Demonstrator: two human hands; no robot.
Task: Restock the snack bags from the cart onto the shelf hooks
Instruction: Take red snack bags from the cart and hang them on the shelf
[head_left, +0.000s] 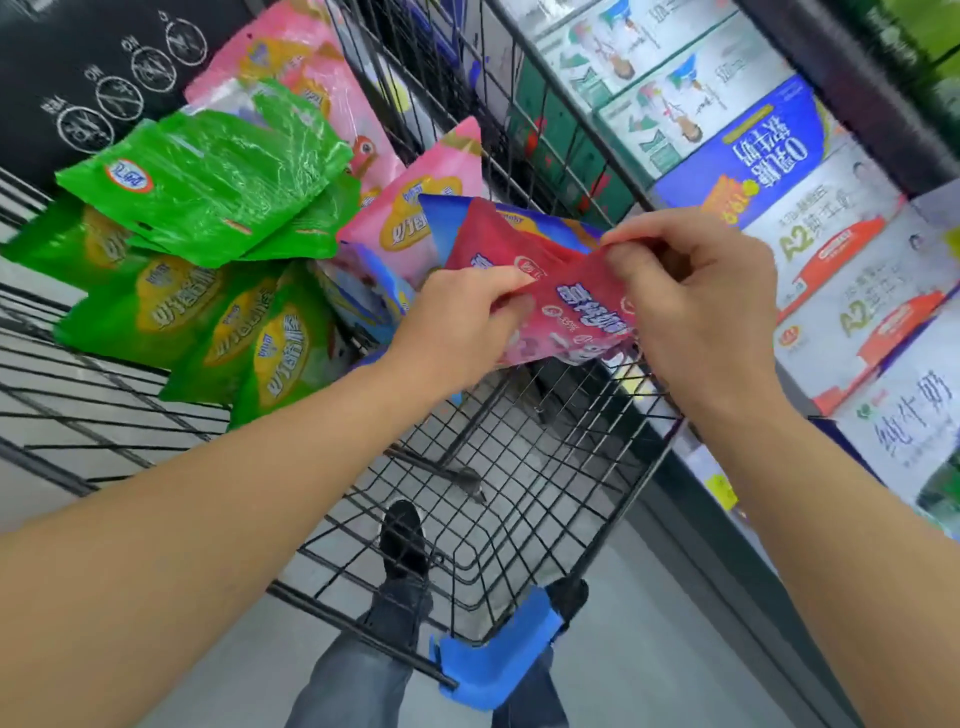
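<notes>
Head view looks down on a red snack bag (550, 291) held above the black wire cart (519, 493) at mid-frame, its long axis running from upper left down to lower right, print upside down. Left hand (457, 332) pinches its lower left edge and right hand (691, 291) pinches the upper right edge. Green bags (208, 176) and pink bags (415, 208) crowd the cart's upper-left part, milk cartons (831, 270) line the right, and open basket mesh lies below the hands.
</notes>
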